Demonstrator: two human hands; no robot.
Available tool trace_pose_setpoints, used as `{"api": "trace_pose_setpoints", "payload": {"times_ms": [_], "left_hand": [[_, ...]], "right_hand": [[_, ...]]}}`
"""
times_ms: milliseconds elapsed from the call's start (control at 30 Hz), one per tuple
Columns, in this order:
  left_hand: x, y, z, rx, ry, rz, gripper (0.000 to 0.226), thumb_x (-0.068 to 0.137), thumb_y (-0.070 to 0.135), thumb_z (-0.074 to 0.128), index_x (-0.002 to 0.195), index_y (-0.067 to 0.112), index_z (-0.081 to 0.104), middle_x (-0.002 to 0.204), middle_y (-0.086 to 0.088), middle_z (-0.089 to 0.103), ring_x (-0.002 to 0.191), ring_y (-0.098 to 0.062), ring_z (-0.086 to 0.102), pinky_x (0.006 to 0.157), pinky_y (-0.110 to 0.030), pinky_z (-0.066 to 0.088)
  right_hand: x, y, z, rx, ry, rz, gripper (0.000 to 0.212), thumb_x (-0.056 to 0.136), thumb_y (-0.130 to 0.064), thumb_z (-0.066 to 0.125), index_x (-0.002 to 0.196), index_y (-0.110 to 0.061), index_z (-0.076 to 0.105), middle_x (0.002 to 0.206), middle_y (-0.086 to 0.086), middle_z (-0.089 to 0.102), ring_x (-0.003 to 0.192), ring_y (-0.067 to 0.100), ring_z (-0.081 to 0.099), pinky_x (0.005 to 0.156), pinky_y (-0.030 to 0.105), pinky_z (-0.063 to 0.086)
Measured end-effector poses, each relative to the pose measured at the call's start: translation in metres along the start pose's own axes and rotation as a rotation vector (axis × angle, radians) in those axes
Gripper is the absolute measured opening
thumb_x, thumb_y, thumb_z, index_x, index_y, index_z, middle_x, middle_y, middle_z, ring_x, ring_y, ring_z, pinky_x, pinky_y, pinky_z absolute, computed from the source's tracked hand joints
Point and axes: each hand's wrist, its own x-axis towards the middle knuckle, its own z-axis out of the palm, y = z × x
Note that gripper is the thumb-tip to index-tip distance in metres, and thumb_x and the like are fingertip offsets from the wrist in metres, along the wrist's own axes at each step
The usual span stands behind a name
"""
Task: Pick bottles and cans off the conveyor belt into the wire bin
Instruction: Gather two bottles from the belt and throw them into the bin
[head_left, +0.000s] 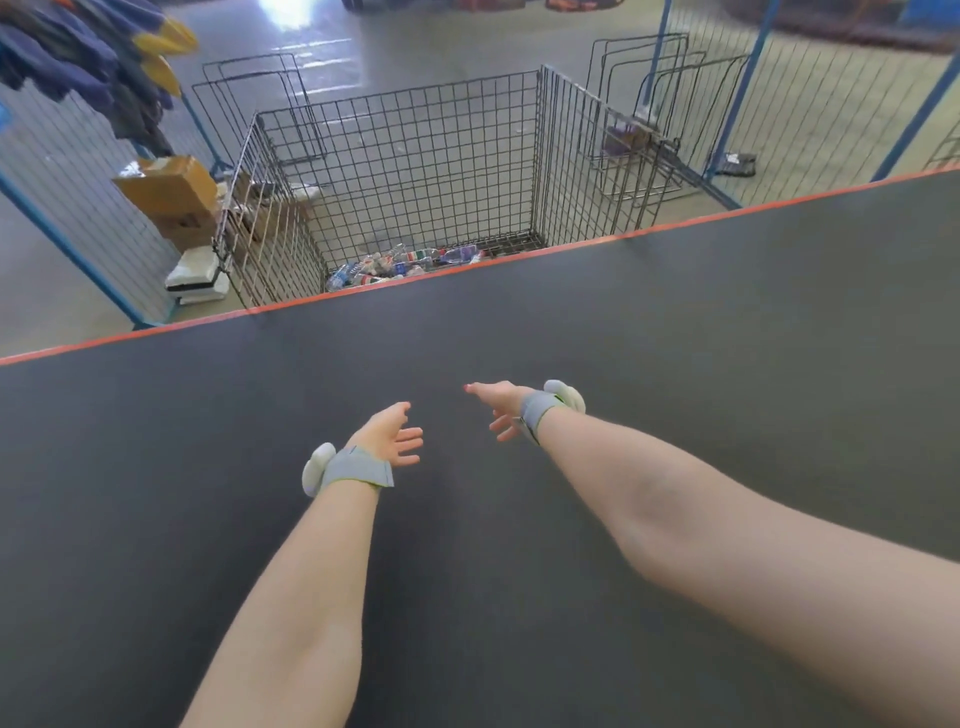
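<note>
Brown box (171, 187), probably cardboard, beside bin (405, 156)

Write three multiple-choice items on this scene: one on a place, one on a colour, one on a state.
1. Where do the bottles lie?
A. On the conveyor belt
B. At the bottom of the wire bin
C. In the person's hands

2. What colour is the stripe along the belt's far edge?
A. Green
B. Orange-red
C. White

3. How are the left hand and right hand?
A. Each grips a can
B. Both clenched
C. Both open, holding nothing

Answers: 1 B, they show through the mesh at the bin's bottom; 2 B, an orange-red line borders the dark belt; 3 C, the fingers are spread with nothing in them.
</note>
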Motion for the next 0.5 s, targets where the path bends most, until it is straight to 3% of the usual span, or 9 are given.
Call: {"api": "trace_pose_setpoints", "payload": {"times_ms": [500], "left_hand": [[-0.031,-0.060,0.034,0.138,0.033,0.021,0.051,0.100,0.033,0.043,0.144,0.010,0.033,0.138,-0.016,0.050,0.126,-0.030,0.050,0.097,-0.046,0.042]], "right_hand": [[-0.040,0.040,0.003,-0.075,0.022,-0.021,0.068,0.092,-0.052,0.049,0.147,-0.015,0.030,0.145,0.007,0.041,0.118,0.026,0.056,0.095,0.044,0.051]]}}
